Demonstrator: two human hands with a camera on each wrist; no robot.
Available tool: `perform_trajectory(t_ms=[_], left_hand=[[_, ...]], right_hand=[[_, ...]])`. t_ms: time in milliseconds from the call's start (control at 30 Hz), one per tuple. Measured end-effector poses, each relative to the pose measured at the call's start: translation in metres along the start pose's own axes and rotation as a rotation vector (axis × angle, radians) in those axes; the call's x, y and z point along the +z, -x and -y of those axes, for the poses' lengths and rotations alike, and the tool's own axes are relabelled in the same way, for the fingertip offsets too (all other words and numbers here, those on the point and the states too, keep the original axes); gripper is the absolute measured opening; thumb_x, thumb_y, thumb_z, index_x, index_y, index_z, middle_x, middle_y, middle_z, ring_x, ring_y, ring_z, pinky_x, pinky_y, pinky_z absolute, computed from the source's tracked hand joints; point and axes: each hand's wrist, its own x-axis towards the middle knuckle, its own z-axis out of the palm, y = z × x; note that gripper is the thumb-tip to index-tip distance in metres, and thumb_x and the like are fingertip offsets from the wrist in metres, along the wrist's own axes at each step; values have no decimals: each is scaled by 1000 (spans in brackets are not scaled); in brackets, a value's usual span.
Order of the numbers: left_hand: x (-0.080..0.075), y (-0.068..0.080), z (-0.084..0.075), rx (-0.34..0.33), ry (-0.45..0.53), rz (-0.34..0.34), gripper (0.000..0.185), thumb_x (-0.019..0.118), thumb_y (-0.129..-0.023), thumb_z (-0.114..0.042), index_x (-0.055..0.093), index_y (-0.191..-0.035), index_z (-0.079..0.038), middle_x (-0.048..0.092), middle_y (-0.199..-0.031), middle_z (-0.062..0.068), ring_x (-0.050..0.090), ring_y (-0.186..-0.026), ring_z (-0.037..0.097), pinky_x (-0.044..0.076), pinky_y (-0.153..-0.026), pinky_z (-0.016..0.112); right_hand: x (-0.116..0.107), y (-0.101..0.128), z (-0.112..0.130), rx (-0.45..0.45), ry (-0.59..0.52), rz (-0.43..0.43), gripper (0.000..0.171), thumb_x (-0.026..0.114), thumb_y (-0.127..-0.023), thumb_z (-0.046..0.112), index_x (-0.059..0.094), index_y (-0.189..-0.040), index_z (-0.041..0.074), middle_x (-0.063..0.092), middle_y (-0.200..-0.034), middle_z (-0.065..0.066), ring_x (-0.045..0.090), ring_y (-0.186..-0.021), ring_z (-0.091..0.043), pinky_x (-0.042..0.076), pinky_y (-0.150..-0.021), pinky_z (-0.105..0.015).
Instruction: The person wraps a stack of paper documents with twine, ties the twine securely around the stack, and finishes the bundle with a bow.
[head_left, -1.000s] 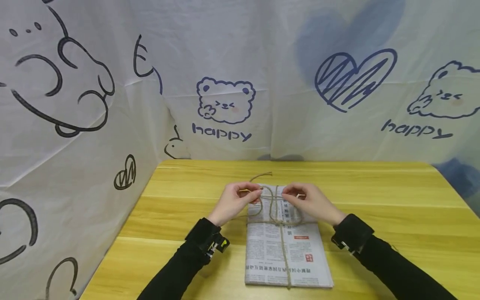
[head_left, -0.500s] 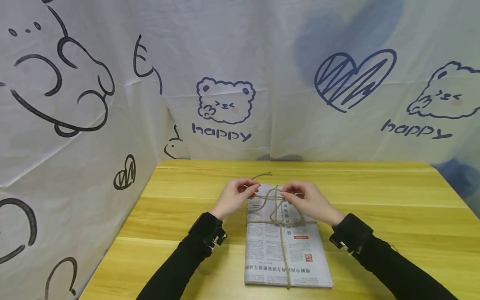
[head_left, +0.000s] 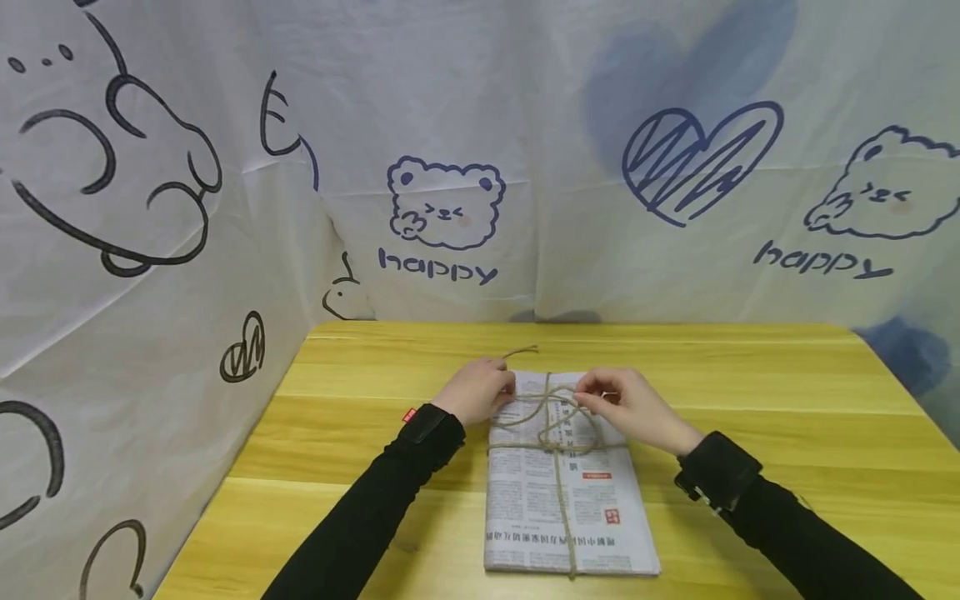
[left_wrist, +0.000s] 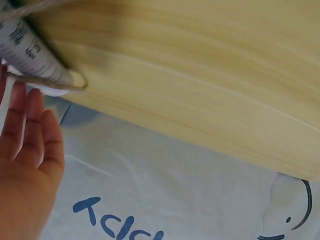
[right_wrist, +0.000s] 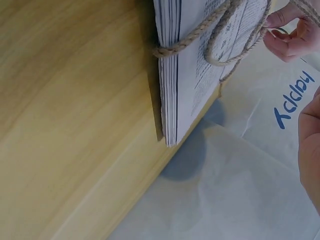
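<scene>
A stack of folded newspapers point(head_left: 525, 517) lies on the wooden table, with brown twine point(head_left: 564, 500) crossed around it. Loose curves of the twine lie over the upper half of the stack. At the stack's upper left edge, my left hand point(head_left: 474, 392) pinches a strand of twine; its thumb is hidden in the left wrist view, where several fingers point(left_wrist: 32, 127) extend beside the twine. My right hand point(head_left: 633, 408) pinches a twine loop between thumb and forefinger above the upper right of the stack. Only part of that hand shows in the right wrist view.
A loose twine end point(head_left: 521, 350) sticks out beyond the stack's far left corner. The yellow wooden table point(head_left: 787, 467) extends to both sides. White cloth point(head_left: 570, 250) with drawings hangs behind the table and along its left.
My left hand has turned at the wrist and moved slightly down toward the stack's left edge. The twine between the hands has shifted into wider, flatter curves. My right hand keeps its pinch.
</scene>
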Motion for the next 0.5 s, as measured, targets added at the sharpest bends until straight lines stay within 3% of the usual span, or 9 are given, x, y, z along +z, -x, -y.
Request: perform_trajectory(t_ms=[100, 200, 367, 500], left_hand=[[-1, 4, 3, -19, 1, -12, 9, 65, -100, -22, 71, -100, -15, 66, -97, 2, 64, -91, 20, 54, -86, 32], [-9, 14, 8, -77, 81, -29, 9, 64, -100, -20, 70, -101, -13, 67, -98, 3, 65, -88, 18, 55, -83, 32], [-35, 37, 20, -206, 345, -87, 11, 61, -102, -19, 69, -101, -11, 67, -92, 4, 61, -79, 15, 52, -74, 32], [-54, 59, 24, -301, 637, -106, 16, 59, -103, -20, 70, -106, -8, 68, -91, 6, 59, -74, 15, 50, -69, 29]], right_hand=[[0, 0, -1, 2, -15, 13, 10, 63, -100, 10, 72, -101, 7, 72, -93, -6, 64, -82, -14, 53, -73, -22], [0, 1, -2, 9, -19, 11, 10, 62, -100, 11, 71, -102, 7, 72, -94, -7, 65, -83, -19, 54, -74, -23], [0, 3, -3, 55, -16, -6, 10, 63, -100, 11, 71, -101, 6, 72, -92, -8, 63, -78, -15, 51, -69, -23], [0, 2, -3, 101, -10, -12, 11, 63, -99, 12, 71, -100, 4, 71, -90, -8, 60, -76, -10, 50, -68, -22]])
